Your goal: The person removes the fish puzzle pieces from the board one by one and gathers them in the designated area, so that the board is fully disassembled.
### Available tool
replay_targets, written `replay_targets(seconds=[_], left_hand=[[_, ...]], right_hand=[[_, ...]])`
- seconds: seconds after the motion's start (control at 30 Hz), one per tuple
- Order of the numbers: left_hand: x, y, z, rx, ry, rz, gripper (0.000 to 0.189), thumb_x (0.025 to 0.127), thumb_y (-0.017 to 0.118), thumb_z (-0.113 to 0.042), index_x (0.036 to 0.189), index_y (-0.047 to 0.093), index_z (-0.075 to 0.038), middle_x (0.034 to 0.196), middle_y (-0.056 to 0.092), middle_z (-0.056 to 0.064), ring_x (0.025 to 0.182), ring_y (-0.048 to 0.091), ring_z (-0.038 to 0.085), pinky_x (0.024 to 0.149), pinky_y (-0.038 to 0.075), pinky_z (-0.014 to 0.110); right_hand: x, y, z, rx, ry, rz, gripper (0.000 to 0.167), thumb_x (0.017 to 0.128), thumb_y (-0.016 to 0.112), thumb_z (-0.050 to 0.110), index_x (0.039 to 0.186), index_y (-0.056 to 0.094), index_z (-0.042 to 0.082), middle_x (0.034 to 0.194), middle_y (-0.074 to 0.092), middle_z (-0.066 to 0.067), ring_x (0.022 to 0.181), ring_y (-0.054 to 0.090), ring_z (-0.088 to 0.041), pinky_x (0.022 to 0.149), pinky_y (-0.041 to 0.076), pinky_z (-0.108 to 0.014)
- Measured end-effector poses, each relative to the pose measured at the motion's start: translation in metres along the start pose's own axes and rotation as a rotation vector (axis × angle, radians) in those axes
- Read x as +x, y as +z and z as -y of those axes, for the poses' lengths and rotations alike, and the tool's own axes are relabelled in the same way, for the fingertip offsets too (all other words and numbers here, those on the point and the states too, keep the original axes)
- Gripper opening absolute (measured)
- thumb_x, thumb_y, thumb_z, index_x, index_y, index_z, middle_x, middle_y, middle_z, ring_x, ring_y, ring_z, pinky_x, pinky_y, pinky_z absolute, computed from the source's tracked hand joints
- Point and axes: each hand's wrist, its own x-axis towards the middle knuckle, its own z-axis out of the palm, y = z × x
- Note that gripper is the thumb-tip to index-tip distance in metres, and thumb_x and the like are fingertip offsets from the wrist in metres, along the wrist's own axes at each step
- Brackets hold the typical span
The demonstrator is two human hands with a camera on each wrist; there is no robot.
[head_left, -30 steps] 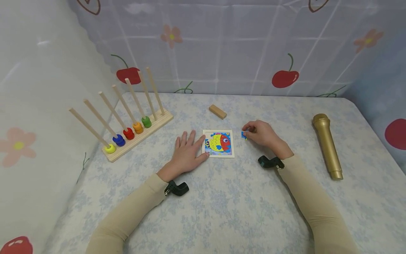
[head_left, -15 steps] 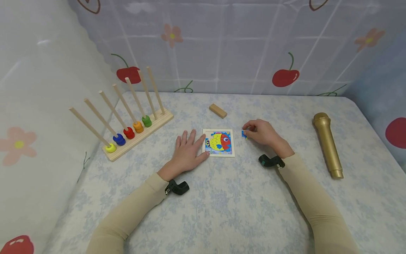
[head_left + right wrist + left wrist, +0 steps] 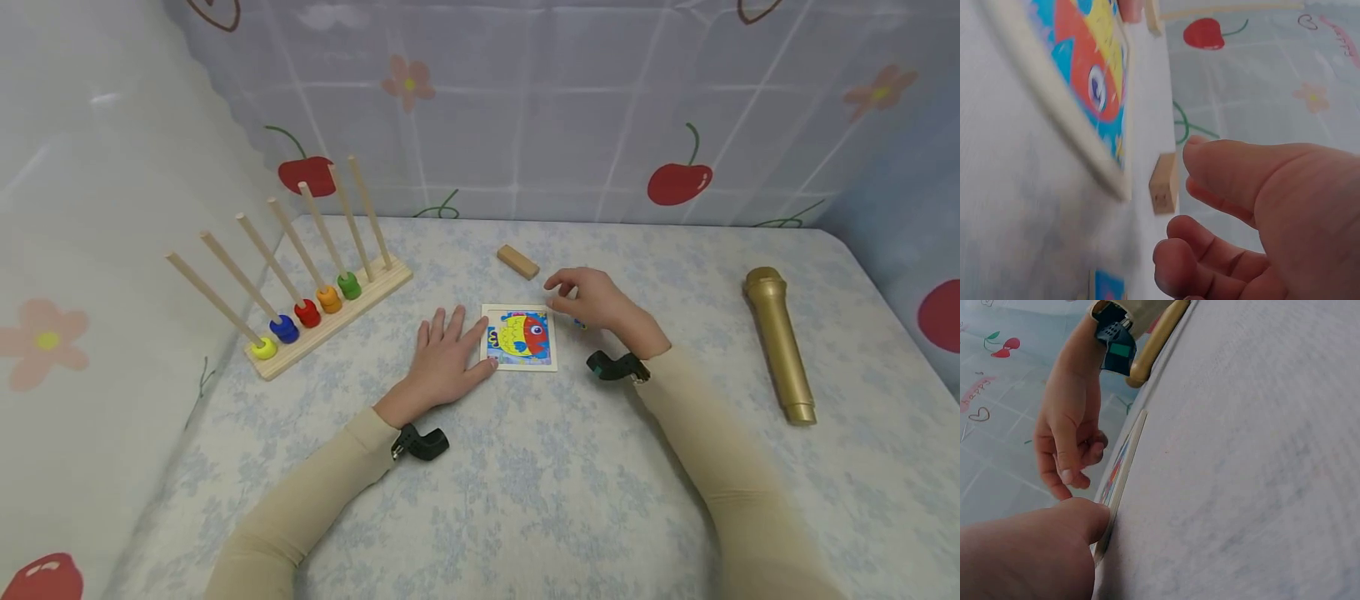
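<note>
A small square jigsaw puzzle [image 3: 523, 337] with a red and yellow fish lies in a pale wooden frame on the table. My left hand [image 3: 441, 362] lies spread at its left side, thumb and index fingertips resting on the frame. My right hand [image 3: 588, 298] hovers at the puzzle's upper right corner, fingers loosely bent and apart. Nothing sits between thumb and fingers in the right wrist view. A blue puzzle piece [image 3: 1109, 285] lies on the cloth right of the frame, largely covered by the right hand in the head view.
A wooden block [image 3: 517, 262] lies behind the puzzle. At the back left stands a wooden peg rack [image 3: 330, 321] with coloured rings on several of its tall pegs. A gold microphone [image 3: 780, 346] lies at the right. A patterned curtain [image 3: 480, 108] hangs behind the table.
My right hand has let go of the blue puzzle piece and moved left and slightly away toward the puzzle's corner. The piece stays on the table. My left hand has kept its place.
</note>
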Motion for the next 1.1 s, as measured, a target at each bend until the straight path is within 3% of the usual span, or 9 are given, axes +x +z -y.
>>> replay_targets(seconds=[0.43, 0.63, 1.1], left_hand=[[0.002, 0.002, 0.001, 0.019, 0.013, 0.009, 0.074, 0.100, 0.051, -0.055, 0.163, 0.030, -0.022, 0.171, 0.011, 0.021, 0.158, 0.000, 0.049, 0.123, 0.004, 0.069], [0.002, 0.002, 0.001, 0.017, 0.020, 0.011, 0.074, 0.100, 0.051, -0.055, 0.163, 0.030, -0.022, 0.171, 0.011, 0.021, 0.158, -0.001, 0.049, 0.123, 0.004, 0.069], [0.000, -0.001, 0.002, 0.008, 0.012, 0.013, 0.073, 0.101, 0.051, -0.054, 0.163, 0.029, -0.021, 0.172, 0.010, 0.020, 0.158, -0.002, 0.049, 0.123, 0.003, 0.069]], right_hand=[[0.014, 0.021, 0.037, 0.013, -0.006, 0.131, 0.038, 0.095, 0.071, 0.016, 0.131, 0.064, 0.006, 0.115, 0.066, -0.016, 0.094, 0.059, -0.028, 0.083, 0.054, -0.035], [0.014, 0.029, 0.038, -0.019, -0.014, 0.129, 0.037, 0.094, 0.073, 0.012, 0.130, 0.066, 0.006, 0.114, 0.067, -0.015, 0.100, 0.058, -0.028, 0.091, 0.055, -0.038], [0.015, 0.033, 0.039, -0.026, -0.061, 0.098, 0.033, 0.093, 0.071, 0.010, 0.126, 0.068, 0.005, 0.108, 0.068, -0.013, 0.095, 0.058, -0.027, 0.088, 0.053, -0.038]])
